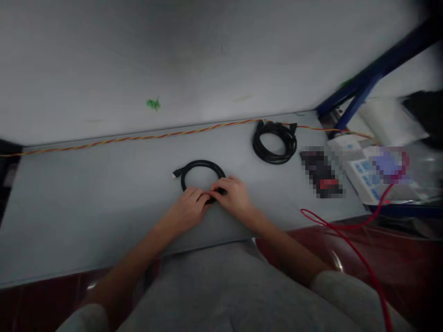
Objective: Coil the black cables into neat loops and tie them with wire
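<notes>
Along the back edge of the grey tabletop (pixel 86 207) runs a twisted red-and-yellow wire (pixel 138 137), and a green mark (pixel 152 103) shows on the pale wall (pixel 207 50) behind it. Toward the right of the tabletop lies a second coiled black cable (pixel 275 144), well apart from the hands, with the wire passing just behind it. Further right sit a pixelated black-and-red object (pixel 321 174) and a white device with blue keys (pixel 367 182), which is partly blurred. A blue metal frame (pixel 360 97) rises past the back right corner. A loose red cable (pixel 360 244) drops from near the device over the front edge, to the right of the right forearm.

The black cable (pixel 200 162) lies in a loop near the middle of the tabletop, its plug (pixel 177 173) pointing left. The left hand (pixel 188 207) and right hand (pixel 231 196) both sit at the loop's near side, fingers curled over it and closed on the cable, fingertips almost meeting. Neither hand is open or clenched into a fist.
</notes>
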Demonstrator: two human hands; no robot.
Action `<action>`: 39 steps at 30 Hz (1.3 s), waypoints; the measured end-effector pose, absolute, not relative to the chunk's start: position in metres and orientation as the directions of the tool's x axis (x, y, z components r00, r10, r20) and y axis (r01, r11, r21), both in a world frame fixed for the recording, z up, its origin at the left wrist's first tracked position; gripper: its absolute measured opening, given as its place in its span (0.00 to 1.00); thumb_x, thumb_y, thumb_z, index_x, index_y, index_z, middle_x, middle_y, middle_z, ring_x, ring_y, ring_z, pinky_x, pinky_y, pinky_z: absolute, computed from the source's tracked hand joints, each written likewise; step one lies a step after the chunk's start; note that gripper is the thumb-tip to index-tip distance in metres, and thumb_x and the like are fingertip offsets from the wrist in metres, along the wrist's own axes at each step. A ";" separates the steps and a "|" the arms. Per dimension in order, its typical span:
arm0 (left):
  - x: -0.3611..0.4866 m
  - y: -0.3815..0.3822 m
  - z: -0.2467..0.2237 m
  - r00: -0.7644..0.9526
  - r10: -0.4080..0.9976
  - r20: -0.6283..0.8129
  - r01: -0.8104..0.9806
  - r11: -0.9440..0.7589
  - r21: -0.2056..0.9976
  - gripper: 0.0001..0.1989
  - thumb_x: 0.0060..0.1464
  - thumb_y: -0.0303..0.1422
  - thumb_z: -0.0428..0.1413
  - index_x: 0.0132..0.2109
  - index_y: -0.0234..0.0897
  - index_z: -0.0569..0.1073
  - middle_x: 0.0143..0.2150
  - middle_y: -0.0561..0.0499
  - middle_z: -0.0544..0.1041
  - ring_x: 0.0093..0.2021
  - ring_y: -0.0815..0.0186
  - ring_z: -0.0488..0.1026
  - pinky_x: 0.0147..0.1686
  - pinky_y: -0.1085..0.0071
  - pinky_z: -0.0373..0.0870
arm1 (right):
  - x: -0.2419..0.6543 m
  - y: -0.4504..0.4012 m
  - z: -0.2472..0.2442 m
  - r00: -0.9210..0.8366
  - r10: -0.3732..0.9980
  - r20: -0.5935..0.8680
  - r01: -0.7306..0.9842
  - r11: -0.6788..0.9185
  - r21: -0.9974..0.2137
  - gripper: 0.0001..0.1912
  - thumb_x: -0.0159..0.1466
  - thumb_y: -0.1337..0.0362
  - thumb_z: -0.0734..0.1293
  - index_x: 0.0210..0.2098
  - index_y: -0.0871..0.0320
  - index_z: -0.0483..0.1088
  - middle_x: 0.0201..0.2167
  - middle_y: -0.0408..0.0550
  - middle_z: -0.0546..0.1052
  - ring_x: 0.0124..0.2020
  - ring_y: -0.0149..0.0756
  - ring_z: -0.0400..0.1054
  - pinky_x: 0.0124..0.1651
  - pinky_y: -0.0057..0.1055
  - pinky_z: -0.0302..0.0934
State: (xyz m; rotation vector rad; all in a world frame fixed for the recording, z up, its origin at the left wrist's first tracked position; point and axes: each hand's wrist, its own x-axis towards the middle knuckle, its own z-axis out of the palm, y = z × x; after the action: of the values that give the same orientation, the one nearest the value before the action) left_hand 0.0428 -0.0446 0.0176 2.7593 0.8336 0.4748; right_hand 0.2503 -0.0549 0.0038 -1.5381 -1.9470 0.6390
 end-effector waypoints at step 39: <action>0.032 -0.044 0.002 0.630 0.727 0.274 0.389 -0.600 0.699 0.14 0.63 0.40 0.64 0.54 0.43 0.78 0.47 0.50 0.86 0.43 0.60 0.83 0.51 0.55 0.75 | 0.289 -0.083 0.009 -0.532 0.822 0.203 0.492 0.495 -0.716 0.15 0.69 0.72 0.69 0.54 0.55 0.72 0.42 0.47 0.80 0.42 0.42 0.66 0.52 0.42 0.59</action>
State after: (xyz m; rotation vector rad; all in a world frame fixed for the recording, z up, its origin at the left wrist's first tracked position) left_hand 0.0321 -0.0439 0.0016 2.2518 0.8697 0.7373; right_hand 0.2889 -0.0828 0.0091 -1.0778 -2.2106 0.8179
